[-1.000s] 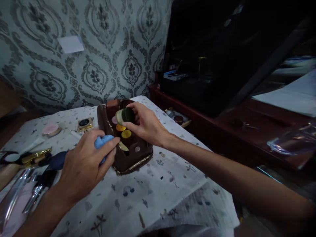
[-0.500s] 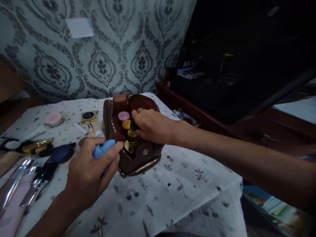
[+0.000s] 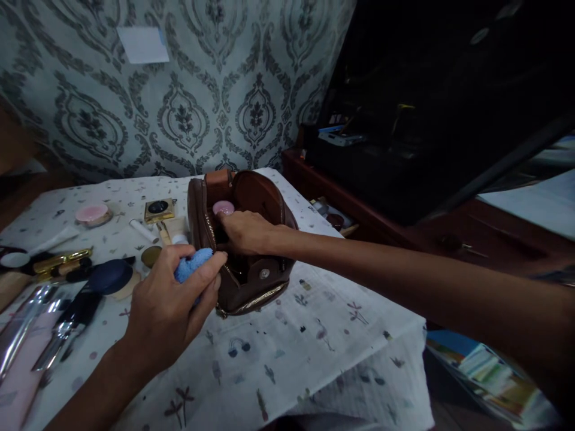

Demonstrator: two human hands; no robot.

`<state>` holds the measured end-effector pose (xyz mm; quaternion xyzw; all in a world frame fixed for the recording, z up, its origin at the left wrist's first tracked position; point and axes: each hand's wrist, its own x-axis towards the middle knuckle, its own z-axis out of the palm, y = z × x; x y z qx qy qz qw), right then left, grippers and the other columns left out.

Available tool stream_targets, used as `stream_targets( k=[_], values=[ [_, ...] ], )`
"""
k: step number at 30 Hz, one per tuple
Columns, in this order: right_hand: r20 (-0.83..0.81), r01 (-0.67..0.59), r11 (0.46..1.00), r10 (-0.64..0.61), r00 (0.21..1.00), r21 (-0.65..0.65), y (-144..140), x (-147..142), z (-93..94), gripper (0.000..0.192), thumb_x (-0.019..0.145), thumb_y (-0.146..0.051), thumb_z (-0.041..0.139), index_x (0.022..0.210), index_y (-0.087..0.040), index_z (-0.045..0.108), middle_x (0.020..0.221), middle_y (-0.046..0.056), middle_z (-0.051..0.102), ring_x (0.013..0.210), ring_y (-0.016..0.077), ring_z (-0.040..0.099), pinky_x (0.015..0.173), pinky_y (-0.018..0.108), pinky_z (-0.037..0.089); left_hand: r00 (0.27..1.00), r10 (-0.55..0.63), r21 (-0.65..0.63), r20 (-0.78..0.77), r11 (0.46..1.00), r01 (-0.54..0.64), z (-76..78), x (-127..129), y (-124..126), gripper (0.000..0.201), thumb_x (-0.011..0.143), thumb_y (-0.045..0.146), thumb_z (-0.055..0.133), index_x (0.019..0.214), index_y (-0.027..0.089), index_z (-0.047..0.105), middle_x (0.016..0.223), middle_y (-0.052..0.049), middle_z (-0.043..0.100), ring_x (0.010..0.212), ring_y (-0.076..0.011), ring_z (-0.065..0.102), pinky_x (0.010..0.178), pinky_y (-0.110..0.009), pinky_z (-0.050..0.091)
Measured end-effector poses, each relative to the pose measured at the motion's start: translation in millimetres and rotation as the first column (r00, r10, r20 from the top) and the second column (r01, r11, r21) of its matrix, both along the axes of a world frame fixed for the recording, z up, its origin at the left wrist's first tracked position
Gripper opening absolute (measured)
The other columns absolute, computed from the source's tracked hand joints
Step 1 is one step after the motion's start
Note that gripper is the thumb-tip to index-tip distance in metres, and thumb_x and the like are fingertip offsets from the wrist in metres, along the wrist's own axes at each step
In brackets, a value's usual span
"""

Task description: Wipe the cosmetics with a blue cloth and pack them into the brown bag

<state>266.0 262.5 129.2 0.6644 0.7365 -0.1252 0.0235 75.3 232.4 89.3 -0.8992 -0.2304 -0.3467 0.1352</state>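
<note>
A brown zip bag (image 3: pixel 245 302) stands unzipped on a patterned white cloth. My right hand (image 3: pixel 245 232) reaches down into it; the fingers are mostly hidden, so whatever they touch does not show. Just beyond those fingers, inside the bag, a round pink lid (image 3: pixel 223 207) is visible. My left hand (image 3: pixel 164 299) is closed around a bundled piece of blue fluffy cloth (image 3: pixel 192 265), close to the bag's left front edge. Behind the left hand lie a gold and black compact (image 3: pixel 159 209), a white tube (image 3: pixel 144 231) and a cream tube (image 3: pixel 173 230).
Cosmetics spread over the left side: a pink-topped jar (image 3: pixel 93 214), a gold tube (image 3: pixel 63 260), a dark blue oval item (image 3: pixel 111 276) and silver-handled items (image 3: pixel 58 344). A large black screen (image 3: pixel 431 108) leans at the right above a dark red wooden surface (image 3: pixel 404 245).
My right hand has moved left and deeper into the bag, covering the yellow and gold round items seen before. My left hand keeps its hold on the blue cloth.
</note>
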Motion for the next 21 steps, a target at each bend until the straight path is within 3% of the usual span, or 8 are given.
stream_targets(
  k=[4,9,13,16,21],
  values=[
    [0.049,-0.067,0.998,0.067,0.997,0.005,-4.6,-3.3,0.6,0.052,0.087,-0.020,0.060,0.137,-0.014,0.048,0.127,0.016,0.066,0.115,0.0344,0.065,0.088,0.046,0.055,1.000,0.000,0.009,0.000,1.000,0.000,-0.8,0.3,1.0,0.028,0.095,0.020,0.053,0.122,0.023,0.059,0.107,-0.011,0.049,0.085,-0.0206,0.056,0.057,-0.026,0.038],
    [0.041,-0.081,0.997,0.080,0.996,0.013,-6.2,-0.6,-5.8,0.061,0.087,-0.026,0.063,0.143,-0.015,0.041,0.137,0.017,0.059,0.121,0.0363,0.059,0.094,0.050,0.052,1.000,0.012,0.018,-0.004,1.000,-0.012,-1.9,0.1,1.5,0.029,0.096,0.021,0.051,0.124,0.024,0.057,0.107,-0.011,0.049,0.085,-0.0201,0.057,0.056,-0.024,0.037],
    [0.012,-0.029,0.998,0.029,1.000,0.050,-5.0,1.1,-7.8,0.061,0.088,-0.034,0.063,0.141,-0.012,0.042,0.140,0.020,0.055,0.126,0.0387,0.056,0.097,0.052,0.050,1.000,0.015,0.035,-0.009,0.999,-0.014,-1.1,0.8,1.2,0.028,0.095,0.021,0.052,0.122,0.024,0.057,0.107,-0.011,0.050,0.083,-0.0195,0.057,0.055,-0.024,0.038],
    [-0.080,0.062,0.996,-0.057,0.995,0.062,0.0,7.8,-9.8,0.054,0.087,-0.042,0.061,0.131,-0.013,0.049,0.129,0.020,0.063,0.116,0.0370,0.063,0.090,0.046,0.054,1.000,0.006,0.037,-0.007,0.999,-0.006,-0.7,1.2,1.3,0.027,0.095,0.021,0.052,0.121,0.024,0.058,0.106,-0.010,0.050,0.085,-0.0199,0.058,0.058,-0.026,0.041],
    [-0.147,0.094,0.990,-0.079,0.986,0.103,5.1,19.8,-11.3,0.049,0.086,-0.036,0.058,0.131,-0.018,0.050,0.124,0.017,0.066,0.111,0.0330,0.067,0.087,0.039,0.055,1.000,0.001,0.030,-0.001,1.000,-0.001,-1.4,2.0,1.6,0.028,0.094,0.021,0.052,0.121,0.023,0.060,0.106,-0.011,0.050,0.087,-0.0225,0.059,0.060,-0.028,0.043]
  ],
)
